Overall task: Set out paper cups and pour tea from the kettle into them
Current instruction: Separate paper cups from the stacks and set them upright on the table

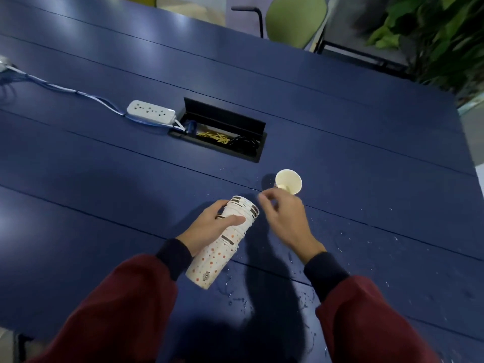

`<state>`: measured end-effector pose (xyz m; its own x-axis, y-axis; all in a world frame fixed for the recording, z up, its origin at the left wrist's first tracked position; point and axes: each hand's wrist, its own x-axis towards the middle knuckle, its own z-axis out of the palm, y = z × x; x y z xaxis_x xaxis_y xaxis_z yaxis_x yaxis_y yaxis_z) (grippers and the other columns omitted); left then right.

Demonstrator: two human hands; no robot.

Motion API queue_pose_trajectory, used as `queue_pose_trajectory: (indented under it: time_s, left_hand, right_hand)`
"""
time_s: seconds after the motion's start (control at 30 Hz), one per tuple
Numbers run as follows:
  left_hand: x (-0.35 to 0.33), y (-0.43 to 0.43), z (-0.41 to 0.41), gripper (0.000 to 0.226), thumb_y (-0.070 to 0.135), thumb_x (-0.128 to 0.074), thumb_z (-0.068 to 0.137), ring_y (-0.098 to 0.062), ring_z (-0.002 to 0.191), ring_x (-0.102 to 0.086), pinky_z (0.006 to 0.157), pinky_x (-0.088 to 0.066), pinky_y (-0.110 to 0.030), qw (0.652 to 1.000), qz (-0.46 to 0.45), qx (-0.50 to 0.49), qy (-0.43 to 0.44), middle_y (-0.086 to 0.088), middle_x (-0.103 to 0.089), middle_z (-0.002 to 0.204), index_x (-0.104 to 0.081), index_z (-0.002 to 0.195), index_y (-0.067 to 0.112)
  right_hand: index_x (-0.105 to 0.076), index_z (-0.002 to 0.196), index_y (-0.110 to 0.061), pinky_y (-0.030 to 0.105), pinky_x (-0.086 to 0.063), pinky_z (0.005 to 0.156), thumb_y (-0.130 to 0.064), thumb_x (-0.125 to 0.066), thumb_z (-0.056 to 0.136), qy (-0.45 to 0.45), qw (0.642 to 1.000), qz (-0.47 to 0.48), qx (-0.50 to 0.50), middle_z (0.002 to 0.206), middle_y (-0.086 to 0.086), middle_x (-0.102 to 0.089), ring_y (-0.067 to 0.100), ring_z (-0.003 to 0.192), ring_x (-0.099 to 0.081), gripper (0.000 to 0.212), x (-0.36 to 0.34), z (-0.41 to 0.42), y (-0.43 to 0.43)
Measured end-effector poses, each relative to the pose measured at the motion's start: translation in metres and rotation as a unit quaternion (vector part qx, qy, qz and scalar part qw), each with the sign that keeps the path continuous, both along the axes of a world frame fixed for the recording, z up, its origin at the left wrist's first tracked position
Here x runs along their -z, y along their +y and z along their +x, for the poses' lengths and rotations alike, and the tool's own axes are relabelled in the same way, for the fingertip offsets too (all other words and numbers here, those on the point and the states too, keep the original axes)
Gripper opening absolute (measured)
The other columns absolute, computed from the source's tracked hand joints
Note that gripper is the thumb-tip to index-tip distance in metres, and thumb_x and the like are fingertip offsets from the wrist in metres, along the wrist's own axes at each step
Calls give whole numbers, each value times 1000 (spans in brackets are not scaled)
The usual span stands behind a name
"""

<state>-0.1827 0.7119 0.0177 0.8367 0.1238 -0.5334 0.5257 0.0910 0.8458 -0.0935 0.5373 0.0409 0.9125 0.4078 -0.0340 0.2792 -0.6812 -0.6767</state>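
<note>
The white power strip (151, 112) lay well beyond and to the left of the left hand, with its blue cable running off to the left. Beside it, an open cable hatch (225, 119) was set into the blue table (104, 179).

The left hand (209, 226) gripped the stack of paper cups (222, 242), fingers and thumb wrapped round its middle. The stack was held tilted, with its near end towards the left sleeve and its far end pointing up and to the right. The cups were white, printed with orange and red dots, and brown bands showed on the closely nested edges at the far end.

The right hand (285, 221) was just right of the stack's far end. Its fingers were loosely curled and no item was seen in them. A single paper cup (288, 181) stood upright just beyond this hand, with a plain cream interior. Contact between hand and cup could not be determined.

Water droplets (340, 239) were scattered on the table beneath and right of the right hand.
</note>
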Motion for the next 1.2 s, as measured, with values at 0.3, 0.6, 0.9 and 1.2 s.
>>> queue_pose_trajectory:
  time_s: [0.3, 0.6, 0.9, 1.2]
  left_hand:
    - [7, 12, 0, 37, 25, -73, 88, -28, 87, -74, 78, -61, -44, 998, -38, 58, 9, -6, -76, 102, -59, 122, 31]
    - [20, 26, 0, 42, 41, -77, 81, -29, 89, -74, 82, -59, -47, 998, -49, 29, 42, -9, -76, 102, -64, 115, 20]
    - [19, 28, 12, 38, 37, -76, 85, -30, 84, -74, 72, -59, -43, 996, -81, 25, 41, -12, -75, 101, -64, 115, 16]
    - [28, 14, 1, 46, 45, -80, 76, -30, 93, -74, 85, -59, -52, 995, -70, 66, 40, -6, -75, 105, -66, 116, 26]
  right_hand:
    - [-64, 78, -9, 38, -47, 60, -25, -54, 104, 54, 997, 50, 16, 63, -1, -62, 23, 59, -59, 32, 4, -6, 17]
    - [-68, 114, 1, 49, -51, 85, -1, -51, 97, -16, 996, -77, -29, 111, 20, -70, 40, 99, -63, 24, 21, 31, 42]
    - [-68, 108, -10, 39, -50, 64, -19, -62, 97, -147, 988, -33, -33, 106, 5, -66, 28, 83, -64, 16, 26, 14, 48]
    - [-56, 69, -11, 43, -48, 56, -37, -53, 102, 2, 1000, 20, -17, 57, -2, -56, 21, 52, -57, 43, 38, -24, 14]
